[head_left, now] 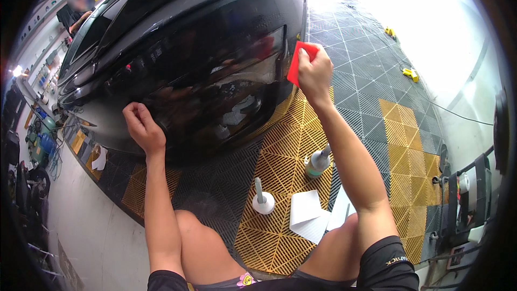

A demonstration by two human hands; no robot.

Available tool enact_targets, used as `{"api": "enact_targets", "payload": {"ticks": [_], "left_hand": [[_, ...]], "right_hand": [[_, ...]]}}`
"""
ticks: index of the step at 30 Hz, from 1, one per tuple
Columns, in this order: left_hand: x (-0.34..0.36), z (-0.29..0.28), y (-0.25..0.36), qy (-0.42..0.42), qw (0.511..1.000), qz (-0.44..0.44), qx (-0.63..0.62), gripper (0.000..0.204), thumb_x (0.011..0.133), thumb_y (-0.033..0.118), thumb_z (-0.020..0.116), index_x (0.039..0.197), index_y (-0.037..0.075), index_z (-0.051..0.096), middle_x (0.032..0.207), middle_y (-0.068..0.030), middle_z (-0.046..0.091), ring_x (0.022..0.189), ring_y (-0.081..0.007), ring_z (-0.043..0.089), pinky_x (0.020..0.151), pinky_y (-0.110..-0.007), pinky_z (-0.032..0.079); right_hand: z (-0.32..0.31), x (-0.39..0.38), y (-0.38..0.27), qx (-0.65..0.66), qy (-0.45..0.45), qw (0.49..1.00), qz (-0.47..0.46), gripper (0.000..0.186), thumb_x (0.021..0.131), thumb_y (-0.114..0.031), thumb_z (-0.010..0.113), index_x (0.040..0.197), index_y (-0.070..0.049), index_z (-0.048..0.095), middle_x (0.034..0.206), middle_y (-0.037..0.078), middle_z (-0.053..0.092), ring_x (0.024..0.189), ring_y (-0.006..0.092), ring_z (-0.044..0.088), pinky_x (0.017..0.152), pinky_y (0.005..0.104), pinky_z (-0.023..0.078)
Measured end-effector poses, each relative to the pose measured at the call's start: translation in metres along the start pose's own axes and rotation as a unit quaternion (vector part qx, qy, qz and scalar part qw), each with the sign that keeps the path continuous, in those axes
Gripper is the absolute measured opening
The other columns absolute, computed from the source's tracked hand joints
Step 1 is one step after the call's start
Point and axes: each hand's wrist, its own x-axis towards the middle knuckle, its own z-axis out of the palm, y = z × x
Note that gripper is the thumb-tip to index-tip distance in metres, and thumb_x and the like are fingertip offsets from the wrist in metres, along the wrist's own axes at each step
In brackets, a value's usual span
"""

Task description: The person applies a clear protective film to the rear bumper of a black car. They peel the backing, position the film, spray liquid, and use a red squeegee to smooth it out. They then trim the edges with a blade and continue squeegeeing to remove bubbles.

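A glossy black car bumper (204, 91) fills the space before me, with small water drops on its upper right part. In my right hand (316, 70) is a flat red squeegee (294, 66), gripped at the bumper's right edge. Against the lower left of the bumper rests my left hand (143, 124), its fingers curled and closed. Whatever those fingers may pinch is too small to make out. On the floor between my knees and the car stand a white spray bottle (263, 203) and a clear one with greenish liquid (318, 163).
White sheets (309, 216) lie beside the bottles on the yellow and black floor tiles (280, 156). Yellow blocks (410, 75) and a cable sit along the right wall. A black metal frame (468, 183) stands at right. Another person (72, 16) is beyond the car at upper left.
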Motion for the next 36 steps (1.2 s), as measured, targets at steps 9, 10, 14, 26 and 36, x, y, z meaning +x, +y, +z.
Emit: {"api": "enact_targets", "payload": {"ticks": [9, 10, 14, 26, 36], "left_hand": [[0.002, -0.005, 0.004, 0.006, 0.997, 0.064, 0.034, 0.02, 0.111, 0.021, 0.052, 0.108, 0.002, 0.06, 0.085, -0.008, 0.057, 0.076, -0.0195, 0.054, 0.071, -0.035, 0.045], [0.003, -0.008, 0.005, -0.003, 0.999, 0.039, 0.026, 0.023, 0.112, 0.022, 0.051, 0.107, 0.002, 0.06, 0.085, -0.0081, 0.057, 0.076, -0.0189, 0.055, 0.07, -0.035, 0.045], [0.009, -0.018, 0.004, -0.014, 0.996, -0.07, -0.044, 0.03, 0.113, 0.026, 0.048, 0.102, 0.003, 0.062, 0.076, -0.0033, 0.056, 0.068, -0.0128, 0.052, 0.063, -0.031, 0.042], [0.009, -0.059, 0.014, -0.107, 0.984, -0.128, -0.057, 0.028, 0.114, 0.03, 0.048, 0.111, 0.006, 0.061, 0.084, -0.001, 0.059, 0.066, -0.0066, 0.052, 0.059, -0.023, 0.041], [-0.018, -0.186, 0.016, -0.097, 0.977, -0.178, 0.068, 0.041, 0.114, 0.038, 0.045, 0.135, 0.007, 0.059, 0.106, -0.0037, 0.066, 0.082, -0.0109, 0.06, 0.073, -0.027, 0.05]], "right_hand": [[-0.172, -0.134, 0.037, -0.011, -0.502, 0.856, 0.122, 0.022, 0.095, -0.014, 0.073, 0.111, -0.001, 0.065, 0.093, 0.014, 0.072, 0.085, 0.0241, 0.071, 0.079, 0.0374, 0.056], [-0.201, -0.148, 0.045, -0.003, -0.513, 0.845, 0.148, 0.024, 0.093, -0.012, 0.074, 0.112, 0.0, 0.066, 0.093, 0.014, 0.073, 0.085, 0.0249, 0.072, 0.08, 0.0378, 0.057], [-0.298, -0.213, 0.098, -0.081, -0.342, 0.892, 0.285, 0.017, 0.088, -0.006, 0.07, 0.102, 0.003, 0.064, 0.084, 0.011, 0.069, 0.076, 0.02, 0.067, 0.073, 0.0349, 0.055], [-0.377, -0.376, 0.205, -0.161, -0.126, 0.921, 0.332, 0.016, 0.089, -0.002, 0.073, 0.101, 0.002, 0.064, 0.089, 0.01, 0.068, 0.084, 0.0184, 0.063, 0.08, 0.0347, 0.053], [-0.335, -0.246, 0.169, -0.195, -0.111, 0.922, 0.314, 0.03, 0.094, -0.012, 0.067, 0.121, 0.002, 0.068, 0.11, 0.016, 0.075, 0.097, 0.024, 0.072, 0.085, 0.0385, 0.057]]}}
